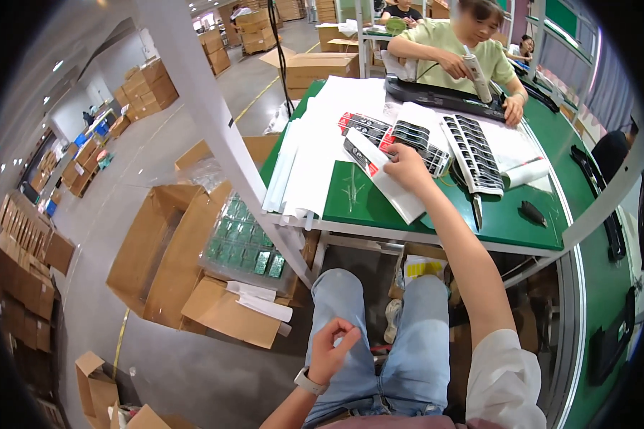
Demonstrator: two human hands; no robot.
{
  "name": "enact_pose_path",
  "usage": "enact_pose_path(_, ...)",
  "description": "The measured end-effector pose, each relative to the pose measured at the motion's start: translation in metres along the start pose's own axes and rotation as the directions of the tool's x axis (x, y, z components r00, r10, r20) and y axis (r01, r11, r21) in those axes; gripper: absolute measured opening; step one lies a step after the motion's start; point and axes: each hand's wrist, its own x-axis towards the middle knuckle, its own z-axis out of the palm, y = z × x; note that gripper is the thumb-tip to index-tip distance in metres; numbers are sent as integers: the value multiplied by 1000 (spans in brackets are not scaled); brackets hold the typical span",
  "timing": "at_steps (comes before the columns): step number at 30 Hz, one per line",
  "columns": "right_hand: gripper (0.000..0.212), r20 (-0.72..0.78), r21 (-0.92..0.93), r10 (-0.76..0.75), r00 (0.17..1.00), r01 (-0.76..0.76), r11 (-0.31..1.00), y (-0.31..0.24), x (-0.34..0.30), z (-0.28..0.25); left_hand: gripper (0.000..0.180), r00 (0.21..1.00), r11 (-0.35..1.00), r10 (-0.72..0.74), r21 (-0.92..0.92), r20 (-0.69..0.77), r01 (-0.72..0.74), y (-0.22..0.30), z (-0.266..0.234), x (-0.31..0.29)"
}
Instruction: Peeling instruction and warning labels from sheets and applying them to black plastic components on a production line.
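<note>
My right hand (408,170) reaches over the green-topped table, its fingers closed at a long white label sheet (388,187) with a black and red end. Beside it lie more black, white and red label sheets (411,134), partly overlapping. To their right is a longer sheet with rows of black labels (472,154). A pair of scissors (477,209) pokes out beneath that sheet, handles hidden. My left hand (329,352), a watch on its wrist, is held above my left thigh. Its fingers are curled in and nothing shows in them.
Across the table a person (447,53) holds a white tube (477,75) over a long black part (444,96). A white roll (526,173) and a small black piece (532,213) lie right. Left of my legs stand open cartons (154,247) beside a table post (211,107).
</note>
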Motion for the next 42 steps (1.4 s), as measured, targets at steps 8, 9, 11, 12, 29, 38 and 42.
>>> enact_pose_path(8,34,377,890,21,926,-368,270,-74,-133,-24,35,656,511,755,600,30,-616,104,10,54)
enact_pose_path(9,33,391,843,93,916,-397,363,-79,-150,-27,35,674,533,738,594,22,-603,111,18,63)
enact_pose_path(11,31,333,880,42,942,-326,344,-75,-173,-23,43,588,518,801,618,-109,-591,121,35,74)
enact_pose_path(12,30,334,890,34,942,-327,319,-78,-182,-23,43,594,522,796,626,-114,-580,117,35,74)
enact_pose_path(29,15,108,692,-260,959,115,712,-81,-215,-27,19,721,609,687,475,83,-635,110,10,56)
enact_pose_path(38,16,328,606,-254,910,4,795,-79,-217,-22,9,929,885,366,333,-61,-326,89,-31,46)
enact_pose_path(42,28,435,394,-181,882,-6,919,-64,-217,-7,15,869,939,240,330,-434,-95,37,-106,29)
